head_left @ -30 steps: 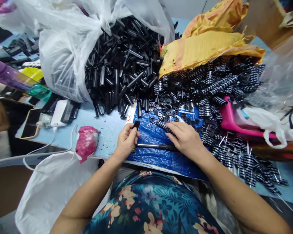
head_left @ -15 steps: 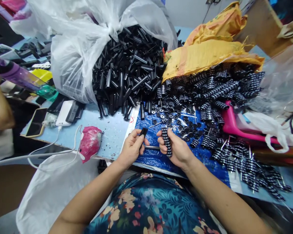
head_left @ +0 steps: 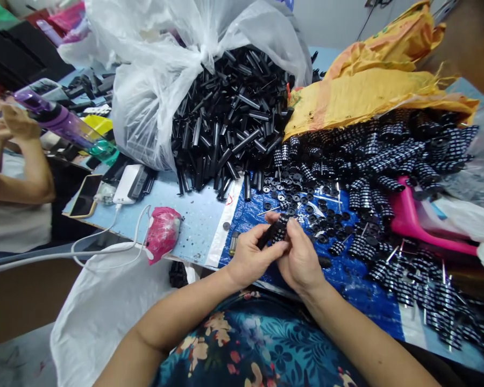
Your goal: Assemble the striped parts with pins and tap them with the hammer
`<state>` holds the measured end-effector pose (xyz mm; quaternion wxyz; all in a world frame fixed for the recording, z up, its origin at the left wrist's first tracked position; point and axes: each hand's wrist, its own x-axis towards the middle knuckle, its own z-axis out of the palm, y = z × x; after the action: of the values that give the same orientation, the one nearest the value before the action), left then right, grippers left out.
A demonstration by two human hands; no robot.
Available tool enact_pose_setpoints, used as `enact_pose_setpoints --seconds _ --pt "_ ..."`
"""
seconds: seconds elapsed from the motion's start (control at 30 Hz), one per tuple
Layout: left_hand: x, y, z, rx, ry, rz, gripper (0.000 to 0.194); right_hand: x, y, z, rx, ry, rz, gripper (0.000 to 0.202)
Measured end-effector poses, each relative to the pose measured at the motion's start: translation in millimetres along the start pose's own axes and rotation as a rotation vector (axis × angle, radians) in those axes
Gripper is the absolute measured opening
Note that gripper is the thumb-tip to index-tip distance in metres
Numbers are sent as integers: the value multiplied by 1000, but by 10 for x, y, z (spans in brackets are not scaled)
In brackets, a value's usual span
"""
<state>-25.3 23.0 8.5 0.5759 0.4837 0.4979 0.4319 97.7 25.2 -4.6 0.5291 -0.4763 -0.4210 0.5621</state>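
Observation:
My left hand (head_left: 248, 257) and my right hand (head_left: 301, 260) meet above the blue sheet (head_left: 266, 274), fingers closed and touching. In my right hand is a black cylinder with a white square pattern (head_left: 281, 226), mostly covered by the fingers. A plain black plastic piece (head_left: 265, 238) is gripped in my left hand, its end against the patterned cylinder. Whether the two pieces are joined I cannot tell. Beyond my hands lie many small black discs (head_left: 294, 185) and a thin metal pin (head_left: 268, 210).
A clear plastic bag (head_left: 141, 118) spills black tubes (head_left: 226, 129). Patterned cylinders (head_left: 371, 156) pour from a yellow sack (head_left: 347, 99). Leftward are a pink bundle (head_left: 163, 234), a white charger (head_left: 129, 184), a phone (head_left: 86, 196) and another person's arm (head_left: 24, 161). A pink basket (head_left: 415, 215) stands right.
My hands have come together, bringing the black piece against the patterned cylinder. The view has shifted, so the table's contents sit further right, except for the near edge items, which shift too.

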Motion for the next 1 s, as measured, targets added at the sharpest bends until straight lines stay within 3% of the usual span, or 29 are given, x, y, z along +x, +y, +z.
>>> enact_pose_setpoints --seconds 0.03,0.17,0.27,0.4,0.5,0.6,0.8,0.93,1.0 --pt "1 12 -19 2 -2 -16 26 2 4 -55 -112 -41 -102 51" --pt "-31 58 -165 -51 -64 -119 30 -17 -8 -371 -666 -242 -564 103" --pt "-52 50 -207 -62 -87 -134 35 -32 -26 -483 -823 -312 -743 98" --pt "-67 19 -139 -60 0 -160 49 -62 -34 -427 -886 -239 -860 98" --pt "-100 26 -82 -45 48 -95 50 -96 -17 -362 -931 -187 -963 99" --pt "-131 48 -69 -102 30 -73 44 -127 5 -335 -995 -130 -1027 99" --pt "-100 -13 -169 -251 -91 -269 50 -220 38 -322 -1162 -124 -999 98" --pt "-142 -88 -370 -317 -173 -414 54 -239 108 -363 -1099 -239 -899 100" --pt "-198 -110 -560 -185 -131 -308 47 -239 176 -432 -1118 -276 -852 89"
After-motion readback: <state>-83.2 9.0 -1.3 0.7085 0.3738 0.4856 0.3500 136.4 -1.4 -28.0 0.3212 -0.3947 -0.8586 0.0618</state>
